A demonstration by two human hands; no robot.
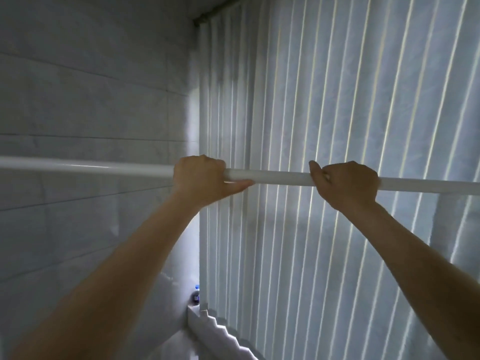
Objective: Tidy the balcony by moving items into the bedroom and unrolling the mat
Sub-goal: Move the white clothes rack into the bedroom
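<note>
- A smooth, glossy white pole (280,178), round in section, is held level across the view, from the left edge to the right edge.
- The left hand (200,178) is wrapped around the pole, fingers curled over the top and thumb pressed along its underside.
- The right hand (346,183) is clenched around the pole further right, fingers closed over it.
- Both forearms are bare and raised.
- Behind the pole, vertical blinds (337,100) of pale, faintly patterned fabric slats are seen, with thin bright lines of light between them.
- At the left, a wall (91,100) of large, glossy, marbled grey tiles is seen.
- A small bottle (196,294) with a blue cap stands low in the corner where wall and blinds meet.
</note>
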